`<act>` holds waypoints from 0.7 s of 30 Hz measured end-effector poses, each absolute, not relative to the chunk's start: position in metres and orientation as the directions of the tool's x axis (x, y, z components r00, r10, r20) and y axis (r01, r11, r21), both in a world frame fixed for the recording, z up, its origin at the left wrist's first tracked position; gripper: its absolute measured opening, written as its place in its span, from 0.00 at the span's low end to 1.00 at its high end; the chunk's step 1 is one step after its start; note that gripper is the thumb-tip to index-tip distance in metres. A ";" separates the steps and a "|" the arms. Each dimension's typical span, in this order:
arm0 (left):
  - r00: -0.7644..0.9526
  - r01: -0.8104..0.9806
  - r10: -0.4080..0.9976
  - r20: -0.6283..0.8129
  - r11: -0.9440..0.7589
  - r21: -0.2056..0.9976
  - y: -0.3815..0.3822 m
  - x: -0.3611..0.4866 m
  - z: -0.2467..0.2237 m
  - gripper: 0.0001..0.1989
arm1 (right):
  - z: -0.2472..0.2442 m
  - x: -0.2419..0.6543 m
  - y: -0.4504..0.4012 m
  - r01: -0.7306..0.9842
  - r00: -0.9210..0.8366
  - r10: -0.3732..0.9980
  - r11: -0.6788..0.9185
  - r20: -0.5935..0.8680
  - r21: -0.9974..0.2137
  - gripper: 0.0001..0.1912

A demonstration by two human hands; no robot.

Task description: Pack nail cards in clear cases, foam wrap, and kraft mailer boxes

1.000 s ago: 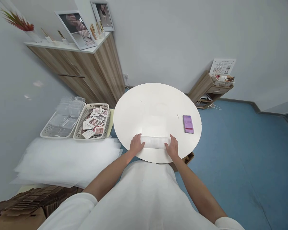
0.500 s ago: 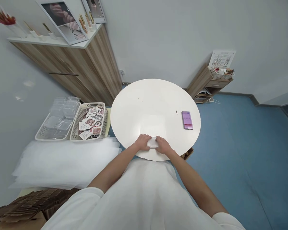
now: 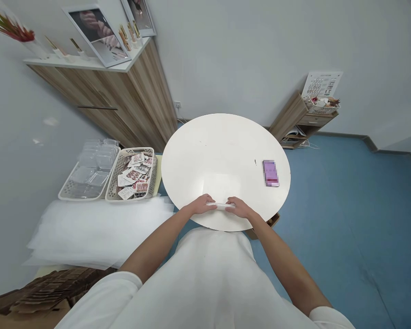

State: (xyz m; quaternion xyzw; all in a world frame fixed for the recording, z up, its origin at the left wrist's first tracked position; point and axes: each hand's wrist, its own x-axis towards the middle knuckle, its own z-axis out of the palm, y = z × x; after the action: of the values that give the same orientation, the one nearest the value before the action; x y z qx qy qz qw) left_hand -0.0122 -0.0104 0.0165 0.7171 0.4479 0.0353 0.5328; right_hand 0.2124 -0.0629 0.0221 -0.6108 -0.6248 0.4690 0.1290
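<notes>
Between my two hands, near the front edge of the round white table (image 3: pixel 222 137), is a small whitish wrapped packet (image 3: pixel 221 206). It shows as a narrow strip, and its contents cannot be made out. My left hand (image 3: pixel 202 204) is closed on its left end, thumb towards me and fingers on the far side. The right end is pinched the same way by my right hand (image 3: pixel 238 207). A purple, pixelated rectangular object (image 3: pixel 271 173) lies on the tabletop to the right, with a tiny dark mark beside it.
Left of the table, one basket (image 3: pixel 110 194) holds printed cards and another (image 3: pixel 63 193) clear plastic boxes. White translucent sheets (image 3: pixel 99 230) are stacked in front of them, above brown cardboard (image 3: pixel 51 292). A wooden cabinet (image 3: pixel 137 100) and a small shelf (image 3: pixel 287 119) stand against the wall.
The packet has tipped from showing its broad face to showing a narrow strip. My hands have shifted slightly apart around its ends. The view has moved a little left.
</notes>
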 end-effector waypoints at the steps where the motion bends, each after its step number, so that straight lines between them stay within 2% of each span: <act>1: 0.590 0.591 0.687 -0.424 -0.009 0.807 -0.007 -0.016 0.017 0.19 | 0.021 0.214 -0.060 0.626 -0.202 0.886 -0.210 -0.417 -0.751 0.11; 6: 0.537 0.556 0.733 -0.418 0.065 0.829 0.006 -0.028 0.007 0.15 | 0.011 0.221 -0.049 0.553 -0.119 0.892 -0.305 -0.436 -0.776 0.14; 15: 0.297 0.650 0.828 -0.476 0.189 0.736 0.010 -0.027 -0.017 0.10 | -0.008 0.230 -0.036 0.536 0.134 0.882 -0.448 -0.452 -0.716 0.11; 19: 0.216 0.698 0.843 -0.493 0.220 0.682 0.008 -0.031 -0.019 0.05 | -0.015 0.228 -0.043 0.541 0.248 0.877 -0.478 -0.413 -0.691 0.16; 21: 0.164 0.730 0.872 -0.461 0.207 0.651 0.003 -0.032 -0.017 0.07 | -0.017 0.228 -0.052 0.547 0.328 0.879 -0.475 -0.346 -0.690 0.21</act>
State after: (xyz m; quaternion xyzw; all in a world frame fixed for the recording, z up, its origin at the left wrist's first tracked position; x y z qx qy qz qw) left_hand -0.0322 0.0028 -0.0166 0.6246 0.6413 0.0810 0.4382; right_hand 0.2282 -0.0516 -0.0165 -0.7809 -0.4564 0.3576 0.2325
